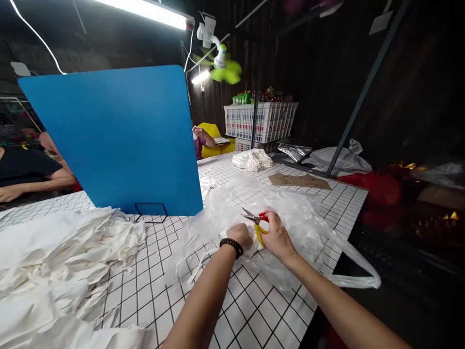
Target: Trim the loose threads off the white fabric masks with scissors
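Two bare forearms are seen reaching in from the lower edge of the head view, with no sleeves shown on either. The left hand [240, 234] is marked off at the wrist by a bracelet [231, 246] of dark, round beads. Nothing is worn on the right hand [278, 237] or its wrist; no rings or gloves are seen.

One pair of small scissors with yellow and red handles [257, 224], one clear crumpled plastic bag [290, 223], one upright blue plastic board [119, 140]. Two heaps of white cloth strips [54, 271] [253, 160], one flat brown cardboard piece [300, 181]. One white slatted plastic crate [259, 121], one green fan [223, 68].
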`<state>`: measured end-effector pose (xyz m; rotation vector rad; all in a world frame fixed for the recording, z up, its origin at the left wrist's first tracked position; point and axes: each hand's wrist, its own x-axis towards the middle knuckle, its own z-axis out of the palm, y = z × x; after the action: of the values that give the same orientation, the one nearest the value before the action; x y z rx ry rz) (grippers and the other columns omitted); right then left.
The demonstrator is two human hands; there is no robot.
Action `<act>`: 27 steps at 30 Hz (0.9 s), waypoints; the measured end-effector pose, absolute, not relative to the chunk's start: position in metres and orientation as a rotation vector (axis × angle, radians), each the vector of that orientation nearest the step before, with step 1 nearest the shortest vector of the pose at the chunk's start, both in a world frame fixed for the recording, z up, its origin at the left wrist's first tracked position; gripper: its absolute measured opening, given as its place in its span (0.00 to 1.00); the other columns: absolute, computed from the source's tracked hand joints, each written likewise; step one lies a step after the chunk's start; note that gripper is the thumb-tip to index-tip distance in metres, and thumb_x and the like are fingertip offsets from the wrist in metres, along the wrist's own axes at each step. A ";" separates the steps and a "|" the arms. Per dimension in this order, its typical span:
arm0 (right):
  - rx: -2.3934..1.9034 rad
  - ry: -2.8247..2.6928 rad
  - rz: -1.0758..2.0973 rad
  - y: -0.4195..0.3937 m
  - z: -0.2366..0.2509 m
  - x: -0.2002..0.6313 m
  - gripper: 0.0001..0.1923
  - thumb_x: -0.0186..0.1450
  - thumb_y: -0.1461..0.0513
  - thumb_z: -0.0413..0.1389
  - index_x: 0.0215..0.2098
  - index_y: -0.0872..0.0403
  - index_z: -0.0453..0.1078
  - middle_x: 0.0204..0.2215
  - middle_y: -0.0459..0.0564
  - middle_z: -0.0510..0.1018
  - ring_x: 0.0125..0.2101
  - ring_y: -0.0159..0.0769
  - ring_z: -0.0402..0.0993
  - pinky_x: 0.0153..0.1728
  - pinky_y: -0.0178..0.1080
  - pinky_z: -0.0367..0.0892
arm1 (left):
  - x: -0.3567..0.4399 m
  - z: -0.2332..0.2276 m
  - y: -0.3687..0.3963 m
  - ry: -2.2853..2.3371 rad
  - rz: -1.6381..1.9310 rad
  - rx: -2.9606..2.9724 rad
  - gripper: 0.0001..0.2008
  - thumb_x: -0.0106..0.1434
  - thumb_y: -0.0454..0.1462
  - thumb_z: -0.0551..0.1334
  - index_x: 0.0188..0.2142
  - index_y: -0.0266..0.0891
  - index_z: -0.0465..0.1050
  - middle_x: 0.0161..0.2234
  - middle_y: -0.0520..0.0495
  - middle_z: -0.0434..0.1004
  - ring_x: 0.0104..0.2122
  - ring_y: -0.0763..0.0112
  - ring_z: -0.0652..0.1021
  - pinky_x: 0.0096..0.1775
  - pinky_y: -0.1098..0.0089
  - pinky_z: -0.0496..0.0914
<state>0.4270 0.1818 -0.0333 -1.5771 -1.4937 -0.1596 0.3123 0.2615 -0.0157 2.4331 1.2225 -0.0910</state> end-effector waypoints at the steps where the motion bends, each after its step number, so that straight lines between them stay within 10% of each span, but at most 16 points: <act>1: -1.598 -1.472 -0.139 0.184 -0.037 0.433 0.14 0.57 0.64 0.55 0.42 0.51 0.61 0.42 0.55 0.75 0.44 0.46 0.73 0.46 0.46 0.69 | 0.308 -0.015 0.262 1.238 -0.069 2.445 0.19 0.62 0.44 0.63 0.48 0.34 0.70 0.48 0.38 0.75 0.47 0.57 0.75 0.48 0.55 0.69; 10: -1.802 -1.251 0.048 0.235 -0.015 0.484 0.18 0.58 0.60 0.57 0.46 0.52 0.61 0.45 0.58 0.76 0.46 0.46 0.73 0.44 0.44 0.68 | 0.189 0.037 0.193 0.955 0.701 2.447 0.19 0.58 0.33 0.63 0.50 0.42 0.71 0.51 0.42 0.74 0.54 0.54 0.70 0.58 0.53 0.60; 16: -1.874 -1.427 0.294 0.204 0.009 0.462 0.14 0.50 0.57 0.66 0.28 0.52 0.66 0.27 0.48 0.77 0.27 0.39 0.73 0.27 0.38 0.66 | 0.098 0.029 0.140 0.946 1.496 0.914 0.14 0.51 0.34 0.68 0.39 0.38 0.75 0.35 0.48 0.80 0.36 0.63 0.79 0.37 0.68 0.75; 27: -1.349 -1.474 1.249 0.079 -0.037 0.318 0.20 0.49 0.54 0.69 0.29 0.52 0.64 0.29 0.47 0.77 0.29 0.37 0.73 0.30 0.38 0.69 | 0.038 -0.048 0.090 0.753 1.147 0.249 0.16 0.50 0.36 0.58 0.37 0.29 0.76 0.30 0.38 0.80 0.34 0.53 0.81 0.40 0.56 0.75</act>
<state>0.3185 0.0790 -0.0372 -1.3487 -1.4737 1.2486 0.0383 0.0902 -0.0478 0.2489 0.7534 1.1470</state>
